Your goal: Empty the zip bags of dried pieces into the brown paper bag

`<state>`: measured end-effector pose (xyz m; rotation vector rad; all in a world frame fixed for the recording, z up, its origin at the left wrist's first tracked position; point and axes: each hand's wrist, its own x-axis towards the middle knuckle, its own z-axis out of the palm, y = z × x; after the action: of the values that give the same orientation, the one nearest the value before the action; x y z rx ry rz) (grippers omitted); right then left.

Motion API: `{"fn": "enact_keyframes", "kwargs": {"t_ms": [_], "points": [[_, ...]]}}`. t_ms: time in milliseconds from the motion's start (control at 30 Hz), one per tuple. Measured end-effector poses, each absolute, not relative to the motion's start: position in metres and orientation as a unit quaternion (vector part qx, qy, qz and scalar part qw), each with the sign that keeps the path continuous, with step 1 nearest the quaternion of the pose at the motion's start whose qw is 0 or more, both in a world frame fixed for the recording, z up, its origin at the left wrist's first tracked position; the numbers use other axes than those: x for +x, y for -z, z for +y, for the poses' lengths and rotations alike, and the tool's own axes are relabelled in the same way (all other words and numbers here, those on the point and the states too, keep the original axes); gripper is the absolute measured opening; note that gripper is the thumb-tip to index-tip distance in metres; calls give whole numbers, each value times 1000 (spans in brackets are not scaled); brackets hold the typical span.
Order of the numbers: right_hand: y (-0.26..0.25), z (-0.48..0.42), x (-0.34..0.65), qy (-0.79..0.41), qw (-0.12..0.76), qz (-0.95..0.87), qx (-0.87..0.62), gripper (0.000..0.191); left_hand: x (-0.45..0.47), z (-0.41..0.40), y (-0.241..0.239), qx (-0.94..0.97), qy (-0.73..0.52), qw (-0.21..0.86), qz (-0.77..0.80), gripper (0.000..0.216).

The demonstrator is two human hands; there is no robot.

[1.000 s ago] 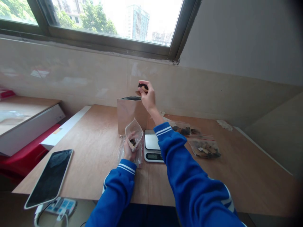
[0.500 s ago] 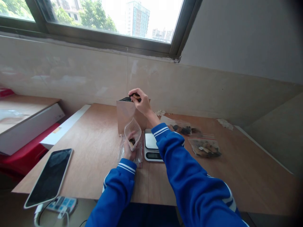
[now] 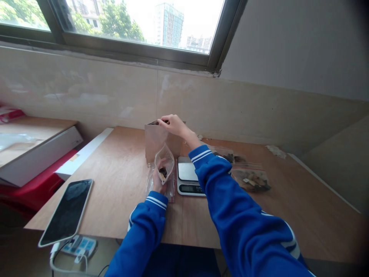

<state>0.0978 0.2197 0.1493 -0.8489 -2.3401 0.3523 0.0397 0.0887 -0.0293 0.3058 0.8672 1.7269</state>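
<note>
We are lowering our right hand (image 3: 175, 125) to the bag (image 3: 154, 140) top, its grip unclear; our left hand (image 3: 157, 184) is clasping the pouch (image 3: 165, 159).

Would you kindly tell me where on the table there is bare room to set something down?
The table is bare between the tablet and the left hand, and right of the nearer filled bag. The middle is crowded: paper bag, clear bag and scale sit close together.

Beyond your left hand (image 3: 157, 184) stands a paper pouch (image 3: 152, 140), right of that hand a digital scale (image 3: 186, 171), then zip bags (image 3: 253, 181), and well left a tablet (image 3: 67, 213).
</note>
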Motion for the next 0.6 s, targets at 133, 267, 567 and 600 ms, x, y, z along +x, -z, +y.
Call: {"fn": "enact_keyframes", "kwargs": {"t_ms": [133,267,567,600], "points": [[-151,216,97,-125,284,-894,-323,36,40,87,27,137,-739,551,362,15],[-152,210,96,-95,270,-888,-360,40,39,84,23,153,-739,540,372,14],[-155,209,93,-49,179,-871,-455,51,39,79,18,155,-740,540,369,17],[-154,209,93,-49,186,-875,-445,51,40,79,19,161,-742,533,373,18]]}}
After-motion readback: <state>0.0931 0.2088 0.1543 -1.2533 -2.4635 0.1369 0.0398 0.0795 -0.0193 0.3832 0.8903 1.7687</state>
